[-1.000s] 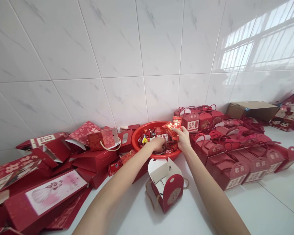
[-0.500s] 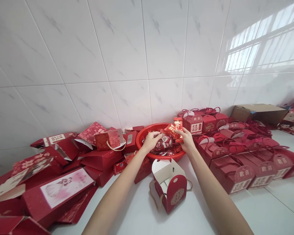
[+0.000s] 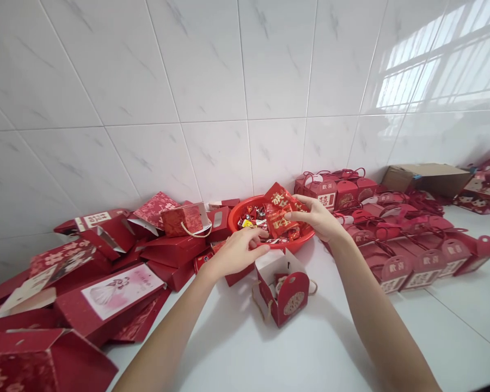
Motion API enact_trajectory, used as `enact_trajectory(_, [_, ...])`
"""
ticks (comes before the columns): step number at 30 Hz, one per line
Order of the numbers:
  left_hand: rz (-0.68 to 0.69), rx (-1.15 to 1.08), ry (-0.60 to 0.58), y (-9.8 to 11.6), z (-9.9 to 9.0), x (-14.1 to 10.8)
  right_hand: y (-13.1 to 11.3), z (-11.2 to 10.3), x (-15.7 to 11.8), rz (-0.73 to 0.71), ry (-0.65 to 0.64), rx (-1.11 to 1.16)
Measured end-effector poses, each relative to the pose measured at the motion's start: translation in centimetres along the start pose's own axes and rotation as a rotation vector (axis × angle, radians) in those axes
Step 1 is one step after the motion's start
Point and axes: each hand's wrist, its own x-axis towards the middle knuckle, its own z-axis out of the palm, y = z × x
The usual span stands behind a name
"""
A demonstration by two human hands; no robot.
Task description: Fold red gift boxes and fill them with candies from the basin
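Observation:
My right hand (image 3: 317, 216) pinches red candy packets (image 3: 279, 209) with gold lettering over a red plastic basin (image 3: 300, 245). Wrapped candies (image 3: 255, 218) in red, white and yellow lie in the basin. At the basin's front left edge is my left hand (image 3: 237, 251), palm down, its fingers apart and nothing seen in them. Just in front of the basin stands a small red gift box (image 3: 294, 296) with its top unfolded, a white inside and rope handles. A wrapped piece (image 3: 278, 280) shows inside it, partly hidden by the front flap.
Red boxes and bags (image 3: 114, 294) lie heaped on the left. On the right stand rows of closed red boxes (image 3: 396, 267) with cord handles. A cardboard box (image 3: 427, 173) sits behind them, against the white tiled wall (image 3: 212, 152). Everything rests on a white surface (image 3: 245, 348).
My left hand has come out of the basin, towards the gift box, and its fingers have opened. A wrapped piece now shows in the box. My right hand still holds red packets.

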Motion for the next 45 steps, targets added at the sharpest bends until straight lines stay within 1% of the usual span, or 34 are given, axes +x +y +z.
enact_trajectory(2, [-0.072,0.108,-0.069,0.2,-0.1,-1.1,-0.4,0.5,-0.7,0.028,-0.067,-0.066])
enact_trajectory(4, [-0.129,0.119,-0.172,0.3,-0.2,-1.9,-0.6,0.8,-1.1,0.038,-0.114,-0.152])
enact_trajectory(8, [-0.178,0.021,-0.345,-0.4,-0.5,-2.4,-0.4,0.9,-1.4,-0.008,-0.095,-0.397])
enact_trajectory(10, [-0.176,-0.038,-0.412,-1.0,-0.7,-2.3,-0.4,0.9,-1.5,-0.006,-0.151,-0.453])
enact_trajectory(12, [-0.183,-0.096,-0.449,-1.7,-0.8,-1.9,-0.7,1.1,-1.8,0.041,-0.223,-0.446])
enact_trajectory(16, [-0.189,-0.198,-0.468,-2.8,-0.6,-1.5,-1.2,2.1,-2.3,0.132,-0.251,-0.328])
enact_trajectory(17, [-0.175,-0.232,-0.466,-3.0,-0.5,-1.4,-1.1,2.3,-2.3,0.149,-0.282,-0.29])
enact_trajectory(19, [-0.127,-0.31,-0.454,-3.1,-0.4,-1.4,-0.8,2.9,-2.2,0.172,-0.405,-0.24])
enact_trajectory(21, [-0.068,-0.356,-0.439,-3.0,-0.4,-1.5,-0.1,3.3,-2.0,0.132,-0.55,-0.274])
enact_trajectory(22, [-0.049,-0.356,-0.44,-2.9,-0.5,-1.6,0.3,3.4,-1.8,0.097,-0.602,-0.325])
enact_trajectory(24, [-0.041,-0.325,-0.459,-2.6,-0.7,-1.6,0.9,3.5,-1.5,0.049,-0.657,-0.462])
enact_trajectory(25, [-0.044,-0.315,-0.473,-2.5,-0.9,-1.6,1.0,3.4,-1.4,0.058,-0.67,-0.537])
enact_trajectory(27, [-0.059,-0.327,-0.508,-2.4,-1.0,-1.5,1.1,3.2,-1.4,0.125,-0.671,-0.675])
enact_trajectory(30, [-0.116,-0.346,-0.538,-2.6,-1.0,-1.4,0.5,2.8,-1.8,0.21,-0.619,-0.855])
enact_trajectory(32, [-0.145,-0.328,-0.525,-2.9,-0.9,-1.4,0.1,2.6,-2.1,0.223,-0.591,-0.974])
enact_trajectory(35, [-0.147,-0.307,-0.482,-3.1,-0.6,-1.4,0.0,2.5,-2.4,0.251,-0.618,-1.098])
enact_trajectory(38, [-0.129,-0.297,-0.47,-3.1,-0.5,-1.4,0.3,2.8,-2.3,0.26,-0.653,-1.119])
enact_trajectory(40, [-0.114,-0.306,-0.48,-3.0,-0.5,-1.5,0.6,3.2,-2.1,0.207,-0.692,-1.081])
enact_trajectory(42, [-0.106,-0.331,-0.515,-2.9,-0.6,-1.5,1.1,3.6,-1.8,0.169,-0.754,-1.011])
enact_trajectory(43, [-0.105,-0.342,-0.529,-2.8,-0.6,-1.5,1.4,3.8,-1.7,0.172,-0.773,-0.986])
enact_trajectory(45, [-0.109,-0.343,-0.528,-2.8,-0.7,-1.5,2.0,4.1,-1.6,0.233,-0.758,-0.979])
